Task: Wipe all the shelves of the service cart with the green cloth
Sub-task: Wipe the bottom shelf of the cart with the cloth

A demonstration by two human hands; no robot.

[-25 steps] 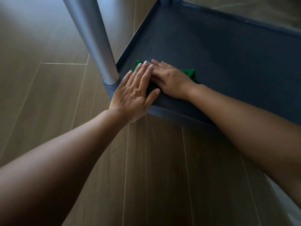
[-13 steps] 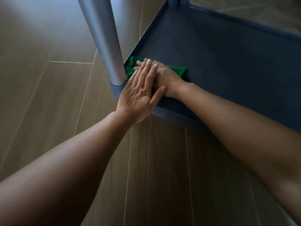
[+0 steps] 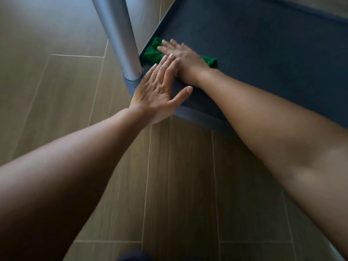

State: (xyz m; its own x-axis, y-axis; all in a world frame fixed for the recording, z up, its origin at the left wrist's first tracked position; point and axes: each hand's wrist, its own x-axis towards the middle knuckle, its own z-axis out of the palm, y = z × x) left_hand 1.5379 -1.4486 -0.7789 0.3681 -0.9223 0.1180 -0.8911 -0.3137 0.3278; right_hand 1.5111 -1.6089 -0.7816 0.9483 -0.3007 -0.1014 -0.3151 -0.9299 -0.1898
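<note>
Green cloth point(image 3: 151, 53): lies on the dark shelf, in the corner just beside the post. Bunched edges show on both sides of the right hand, and its middle is covered by that hand.
Shelf point(image 3: 263, 53): dark grey tray surface with a raised rim along its edges.
Right hand point(image 3: 181, 54): palm down on the cloth, pressing it against the shelf surface.
Right fingers point(image 3: 165, 47): straight and slightly spread, tips pointing toward the shelf's left rim. They pinch nothing.
Left hand point(image 3: 160, 89): palm down over the near corner of the shelf rim. Whether the palm touches the rim cannot be told.
Left fingers point(image 3: 165, 66): straight and pressed together, tips lying over the back of the right hand near the wrist.
Left thumb point(image 3: 183, 92): stretched out to the side, apart from the fingers.
Post point(image 3: 120, 34): silver tube seated in the grey corner socket point(image 3: 131, 81), just left of the cloth.
Floor point(image 3: 56, 91): wood-look planks with pale joints, beneath both forearms.
</note>
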